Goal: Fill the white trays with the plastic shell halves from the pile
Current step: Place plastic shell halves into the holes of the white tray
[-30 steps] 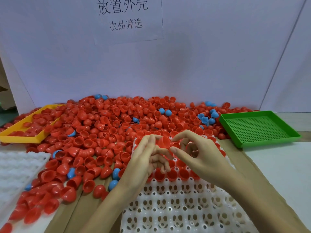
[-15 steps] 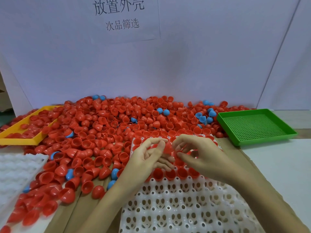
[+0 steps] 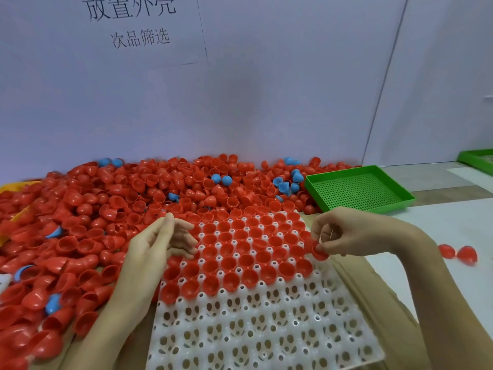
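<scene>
The pile (image 3: 112, 209) of red and blue shell halves covers the far left of the tabletop. The white tray (image 3: 266, 329) lies at the near edge, its far rows filled. The left hand (image 3: 154, 252) is released at the tray's left edge. The right hand (image 3: 346, 233) pinches a red shell half (image 3: 318, 252) at its right edge.

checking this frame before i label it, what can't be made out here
- Head view: left hand fingertips are blurred against the pile; whether they hold a shell is unclear.
- Yellow tray: cut by the left edge and buried under shells.
- Second green tray: cut by the right edge.
- White tray: near end cut by the bottom edge.
- Right hand covers part of its red shell.
</scene>
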### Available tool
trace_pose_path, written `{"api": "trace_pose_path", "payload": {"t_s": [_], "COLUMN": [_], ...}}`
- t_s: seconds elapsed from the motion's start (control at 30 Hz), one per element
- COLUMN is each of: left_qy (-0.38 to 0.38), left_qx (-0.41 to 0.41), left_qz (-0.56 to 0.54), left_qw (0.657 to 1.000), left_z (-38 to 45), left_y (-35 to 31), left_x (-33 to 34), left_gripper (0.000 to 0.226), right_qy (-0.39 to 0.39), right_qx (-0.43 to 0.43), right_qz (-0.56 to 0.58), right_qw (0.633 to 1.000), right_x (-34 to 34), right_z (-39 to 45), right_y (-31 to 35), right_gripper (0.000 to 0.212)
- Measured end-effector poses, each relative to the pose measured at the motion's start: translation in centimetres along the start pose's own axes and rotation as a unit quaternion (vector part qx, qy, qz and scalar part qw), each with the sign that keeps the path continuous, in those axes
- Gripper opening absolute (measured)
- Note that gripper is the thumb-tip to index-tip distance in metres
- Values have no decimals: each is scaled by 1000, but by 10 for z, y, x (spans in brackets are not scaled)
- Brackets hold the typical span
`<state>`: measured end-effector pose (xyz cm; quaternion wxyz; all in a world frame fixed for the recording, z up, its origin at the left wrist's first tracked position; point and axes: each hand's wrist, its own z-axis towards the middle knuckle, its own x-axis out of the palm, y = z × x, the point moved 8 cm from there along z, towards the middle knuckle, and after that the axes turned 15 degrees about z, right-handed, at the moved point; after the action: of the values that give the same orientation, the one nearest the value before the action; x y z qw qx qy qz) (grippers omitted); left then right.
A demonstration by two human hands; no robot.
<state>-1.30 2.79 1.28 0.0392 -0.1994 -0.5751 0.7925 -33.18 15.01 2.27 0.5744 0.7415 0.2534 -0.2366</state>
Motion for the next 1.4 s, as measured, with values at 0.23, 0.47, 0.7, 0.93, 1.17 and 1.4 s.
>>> {"api": "trace_pose_path", "payload": {"t_s": [0.23, 0.47, 0.7, 0.93, 1.17, 1.4], "left_qy": [-5, -20, -92, -151, -149, -138], "left_qx": [4, 11, 47, 99, 103, 111], "left_qz": [26, 37, 80, 246, 303, 309], "left_qw": [1000, 999, 991, 952, 936, 934], "left_z": [0, 3, 3, 7, 9, 8], "left_y": [0, 2, 1, 2, 6, 6], "left_x": [1, -5, -18, -31, -36, -41], "left_gripper": [47, 45, 37, 20, 17, 14], "right_qy": [16, 1, -73, -175, -195, -115], "right_qx": [15, 15, -9, -151, -175, -74], "right_qz": [-36, -57, -99, -74, -152, -266], "right_qw": [999, 998, 992, 970, 953, 954], "right_x": [6, 11, 8, 29, 48, 41], "right_z": [1, 8, 10, 35, 119, 183], "right_y": [-2, 1, 10, 65, 108, 86], "right_gripper": [8, 11, 35, 15, 30, 61]}}
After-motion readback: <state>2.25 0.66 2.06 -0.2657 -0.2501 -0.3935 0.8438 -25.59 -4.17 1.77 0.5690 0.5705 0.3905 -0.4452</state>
